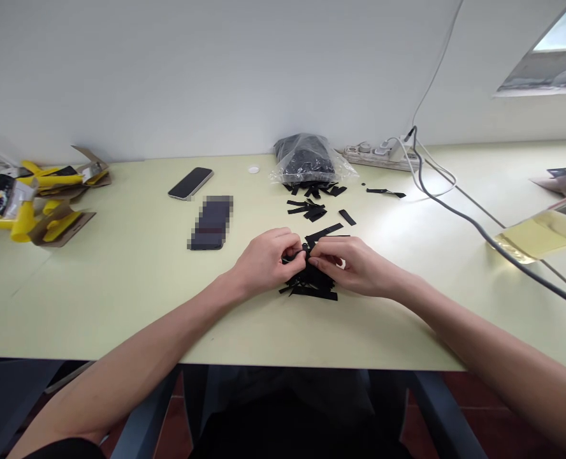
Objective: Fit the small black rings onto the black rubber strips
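Both our hands meet over a pile of black strips [312,284] at the table's [134,280] near edge. Our left hand [266,260] and right hand [352,264] each pinch one small black strip [306,250] between them, fingertips touching, just above the pile.

A small workshop or piecework bench: a long pale-green table [134,280] against a bare white wall holds a bulk bag of black strips [306,159], yellow packaged tools [34,213] (still carded), a power strip [376,155] with trailing cables [478,226], and two phones [190,182].
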`<state>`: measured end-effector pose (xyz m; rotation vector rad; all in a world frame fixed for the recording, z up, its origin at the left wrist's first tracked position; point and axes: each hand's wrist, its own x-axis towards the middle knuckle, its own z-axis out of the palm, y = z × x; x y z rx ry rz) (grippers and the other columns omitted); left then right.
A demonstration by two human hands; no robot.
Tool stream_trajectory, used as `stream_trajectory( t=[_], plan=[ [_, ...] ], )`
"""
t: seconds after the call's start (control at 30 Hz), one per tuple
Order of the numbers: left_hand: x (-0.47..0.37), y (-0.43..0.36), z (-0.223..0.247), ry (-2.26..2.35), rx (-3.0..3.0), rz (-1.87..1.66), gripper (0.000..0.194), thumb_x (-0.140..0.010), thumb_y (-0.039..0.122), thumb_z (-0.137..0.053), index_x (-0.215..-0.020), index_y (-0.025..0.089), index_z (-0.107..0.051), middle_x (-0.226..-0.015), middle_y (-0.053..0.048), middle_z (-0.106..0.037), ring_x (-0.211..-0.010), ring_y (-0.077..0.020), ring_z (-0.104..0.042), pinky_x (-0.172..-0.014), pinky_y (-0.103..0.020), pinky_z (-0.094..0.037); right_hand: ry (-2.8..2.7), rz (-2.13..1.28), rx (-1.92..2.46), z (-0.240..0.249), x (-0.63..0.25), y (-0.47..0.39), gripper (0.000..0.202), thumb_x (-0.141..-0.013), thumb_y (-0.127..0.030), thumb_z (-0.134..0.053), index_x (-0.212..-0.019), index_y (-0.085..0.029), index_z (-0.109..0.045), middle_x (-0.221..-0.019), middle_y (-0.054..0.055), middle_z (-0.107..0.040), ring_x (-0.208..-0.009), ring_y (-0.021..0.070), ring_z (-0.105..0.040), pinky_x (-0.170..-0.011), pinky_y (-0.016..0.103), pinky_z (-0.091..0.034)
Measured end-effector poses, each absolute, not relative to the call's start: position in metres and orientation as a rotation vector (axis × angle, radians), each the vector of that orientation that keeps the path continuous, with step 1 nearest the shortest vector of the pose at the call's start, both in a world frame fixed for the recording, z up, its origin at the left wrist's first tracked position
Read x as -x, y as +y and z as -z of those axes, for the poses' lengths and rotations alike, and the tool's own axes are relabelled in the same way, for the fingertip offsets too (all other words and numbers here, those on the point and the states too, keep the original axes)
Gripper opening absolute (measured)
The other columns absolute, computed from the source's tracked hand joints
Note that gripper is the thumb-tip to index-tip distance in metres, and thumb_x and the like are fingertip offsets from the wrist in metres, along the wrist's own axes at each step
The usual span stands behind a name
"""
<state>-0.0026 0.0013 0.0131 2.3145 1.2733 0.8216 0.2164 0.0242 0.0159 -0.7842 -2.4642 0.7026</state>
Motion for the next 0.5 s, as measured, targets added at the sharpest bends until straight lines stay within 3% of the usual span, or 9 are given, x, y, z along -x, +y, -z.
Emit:
stream_trajectory(
  t=[0.17, 0.23, 0.33, 0.4, 0.5],
  plan=[
    [0.002, 0.002, -0.013, 1.303, -2.327, -0.793, 0.019, -0.090, 0.023, -0.059, -0.073, 0.019, -0.052, -0.076, 0.000, -0.057, -0.072, -0.0150, -0.053, -0.065, -0.029, -0.039, -2.474, -0.691, 0.828, -0.014, -0.217, 0.027, 0.035, -0.103, -0.031, -0.049, -0.069, -0.021, -0.048, -0.062, 0.000, -0.049, -0.057, 0.0139, -0.041, -0.056, 0.030, -0.031],
    [0.003, 0.002, -0.014, 1.339, -2.312, -0.794, 0.020, -0.091, 0.029, -0.062, -0.076, 0.019, -0.053, -0.078, 0.001, -0.058, -0.072, -0.0150, -0.053, -0.065, -0.030, -0.039, -2.426, -0.627, 0.912, -0.012, -0.221, 0.034, 0.034, -0.105, -0.032, -0.046, -0.074, -0.020, -0.054, -0.068, 0.002, -0.055, -0.061, 0.0154, -0.047, -0.060, 0.031, -0.036],
    [0.004, 0.002, -0.015, 1.380, -2.247, -0.829, 0.018, -0.094, 0.038, -0.064, -0.093, 0.020, -0.060, -0.092, -0.001, -0.063, -0.082, -0.0167, -0.058, -0.069, -0.030, -0.044, -2.353, -0.485, 1.099, -0.007, -0.231, 0.047, 0.025, -0.105, -0.033, -0.045, -0.105, -0.020, -0.067, -0.098, 0.009, -0.067, -0.078, 0.0202, -0.060, -0.071, 0.034, -0.044],
    [0.004, 0.002, -0.014, 1.380, -2.234, -0.843, 0.021, -0.096, 0.038, -0.063, -0.109, 0.022, -0.062, -0.103, -0.003, -0.064, -0.094, -0.0186, -0.061, -0.075, -0.030, -0.047, -2.359, -0.429, 1.214, -0.003, -0.237, 0.057, 0.030, -0.103, -0.035, -0.048, -0.123, -0.021, -0.067, -0.109, 0.011, -0.067, -0.080, 0.0219, -0.063, -0.074, 0.036, -0.046],
    [0.003, 0.001, -0.012, 1.348, -2.265, -0.830, 0.026, -0.098, 0.036, -0.061, -0.120, 0.023, -0.062, -0.113, -0.004, -0.064, -0.104, -0.0199, -0.062, -0.083, -0.032, -0.050, -2.371, -0.399, 1.267, 0.001, -0.241, 0.065, 0.028, -0.102, -0.034, -0.049, -0.115, -0.020, -0.070, -0.106, 0.011, -0.069, -0.082, 0.0233, -0.064, -0.075, 0.038, -0.047]
  ],
)
